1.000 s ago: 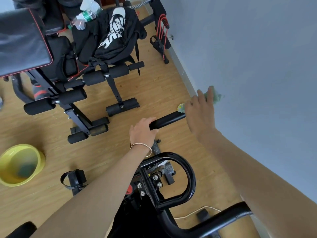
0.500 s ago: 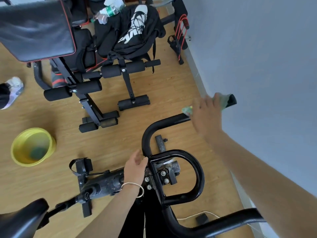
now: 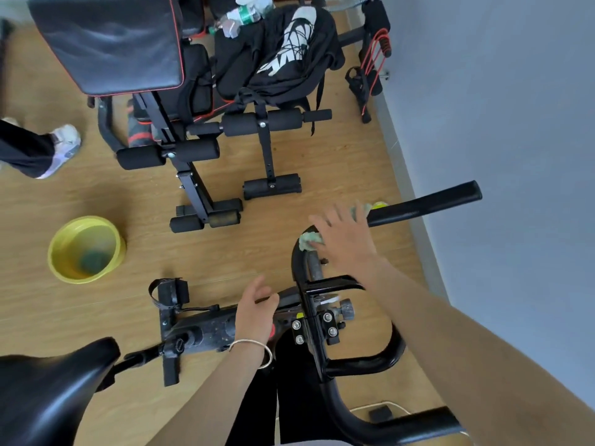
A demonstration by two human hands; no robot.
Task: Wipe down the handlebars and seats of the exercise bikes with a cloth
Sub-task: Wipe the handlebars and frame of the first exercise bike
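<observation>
The exercise bike's black handlebar (image 3: 425, 204) curves from the centre clamp up and out to the right. My right hand (image 3: 346, 239) presses a pale green cloth (image 3: 309, 241) onto the bend of that bar; cloth also pokes out past my fingertips. My left hand (image 3: 256, 312) hovers over the bike's frame just left of the clamp, fingers loosely apart, holding nothing. A thin bracelet circles that wrist. The black seat (image 3: 48, 391) fills the lower left corner.
A yellow basin (image 3: 85, 249) with water and a green pad sits on the wood floor at left. A black sit-up bench (image 3: 193, 149) with a backpack (image 3: 280, 59) stands beyond. Another person's leg and shoe (image 3: 61, 149) is at far left. A grey wall (image 3: 515, 123) runs along the right.
My right hand slid the cloth from the bar's far end back along it to the bend. My left hand let go of the bar and dropped toward the frame.
</observation>
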